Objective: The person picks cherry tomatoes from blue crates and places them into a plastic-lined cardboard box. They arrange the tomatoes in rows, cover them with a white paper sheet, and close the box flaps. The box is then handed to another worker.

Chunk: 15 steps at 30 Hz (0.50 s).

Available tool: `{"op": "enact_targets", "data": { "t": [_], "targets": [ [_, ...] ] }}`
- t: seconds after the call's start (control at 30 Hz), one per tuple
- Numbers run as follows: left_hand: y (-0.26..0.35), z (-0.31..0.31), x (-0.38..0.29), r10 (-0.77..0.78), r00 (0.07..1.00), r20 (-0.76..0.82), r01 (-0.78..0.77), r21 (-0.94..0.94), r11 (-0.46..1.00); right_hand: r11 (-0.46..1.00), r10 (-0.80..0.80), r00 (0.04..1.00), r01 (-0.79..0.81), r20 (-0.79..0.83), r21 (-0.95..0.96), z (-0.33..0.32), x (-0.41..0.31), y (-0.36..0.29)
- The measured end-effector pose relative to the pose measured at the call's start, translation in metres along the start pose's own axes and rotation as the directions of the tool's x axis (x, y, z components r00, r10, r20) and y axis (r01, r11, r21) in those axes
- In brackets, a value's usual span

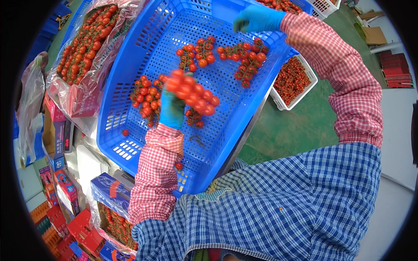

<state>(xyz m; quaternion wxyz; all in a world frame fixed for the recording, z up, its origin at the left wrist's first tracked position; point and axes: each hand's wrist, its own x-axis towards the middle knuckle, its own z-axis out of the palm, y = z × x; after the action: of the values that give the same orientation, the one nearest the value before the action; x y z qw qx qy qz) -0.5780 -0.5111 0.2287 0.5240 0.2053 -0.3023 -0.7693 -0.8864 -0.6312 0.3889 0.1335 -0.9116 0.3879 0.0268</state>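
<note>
My left hand (172, 109), in a blue glove, grips a truss of red cherry tomatoes (192, 93), blurred, above a large blue perforated plastic crate (209, 143). Beneath and beside it in the crate lies a heap of tomato trusses (146, 98). More vine trusses (249, 62) rest toward the crate's right side, and others (197, 53) lie farther back. My right hand (259, 19), also gloved in blue, hangs over the crate's far right corner, its fingers bent downward. No tomato shows in it, but its fingertips are blurred. A single loose tomato (125, 132) lies at the crate's left.
Left of the crate stands a plastic-lined carton (88, 49) full of trusses. A scale with a lit display (67, 140) and a blue box (109, 192) are nearer me. A white basket of loose tomatoes (292, 81) sits on the green floor to the right.
</note>
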Motion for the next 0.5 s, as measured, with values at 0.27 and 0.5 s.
{"op": "enact_targets", "data": {
  "t": [0.27,0.5],
  "targets": [
    [0.023,-0.037,-0.046,0.068,0.993,-0.097,-0.105,-0.449,0.887,0.792,-0.084,0.872,0.351,0.482,-0.499,0.127,0.006,-0.034],
    [0.047,-0.042,-0.149,0.183,0.976,0.122,-0.08,-0.579,0.811,0.93,0.062,0.958,0.046,0.28,-0.364,0.101,-0.005,-0.119]
  ]
}}
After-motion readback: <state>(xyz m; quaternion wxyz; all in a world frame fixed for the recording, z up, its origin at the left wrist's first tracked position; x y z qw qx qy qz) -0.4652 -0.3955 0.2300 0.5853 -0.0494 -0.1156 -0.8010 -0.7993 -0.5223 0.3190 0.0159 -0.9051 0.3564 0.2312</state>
